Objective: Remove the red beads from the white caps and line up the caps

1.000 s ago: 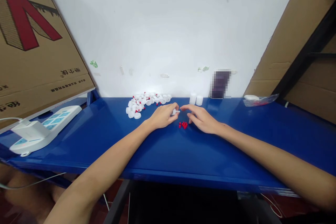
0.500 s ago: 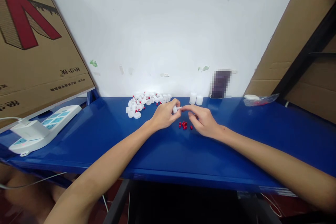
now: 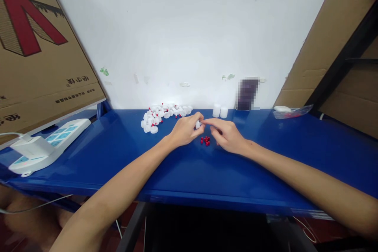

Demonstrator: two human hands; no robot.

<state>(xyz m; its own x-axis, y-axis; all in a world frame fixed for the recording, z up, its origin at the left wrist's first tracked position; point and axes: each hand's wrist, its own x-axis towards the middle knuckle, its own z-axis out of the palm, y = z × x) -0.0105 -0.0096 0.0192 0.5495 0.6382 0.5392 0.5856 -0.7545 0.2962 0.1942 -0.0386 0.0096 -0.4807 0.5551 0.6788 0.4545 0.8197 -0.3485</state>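
Observation:
My left hand (image 3: 186,130) is closed around a small white plastic cap (image 3: 197,124), held just above the blue table (image 3: 118,157). My right hand (image 3: 226,134) meets it fingertip to fingertip, pinched at the cap's nozzle; whatever it pinches is too small to make out. A little cluster of several red beads (image 3: 206,140) lies on the table between and just below both hands. A pile of white caps with red tips (image 3: 161,116) sits behind my left hand near the wall.
Two white cylinders (image 3: 220,111) stand by the wall, beside a blurred dark object (image 3: 247,94). A plastic bag with a white piece (image 3: 291,112) lies at the right. A white power strip (image 3: 44,145) rests at the left edge. Cardboard boxes (image 3: 35,47) flank both sides.
My left hand lifted the white cap slightly off the table. The right hand's fingers closed in from reaching flat to a pinch against the cap.

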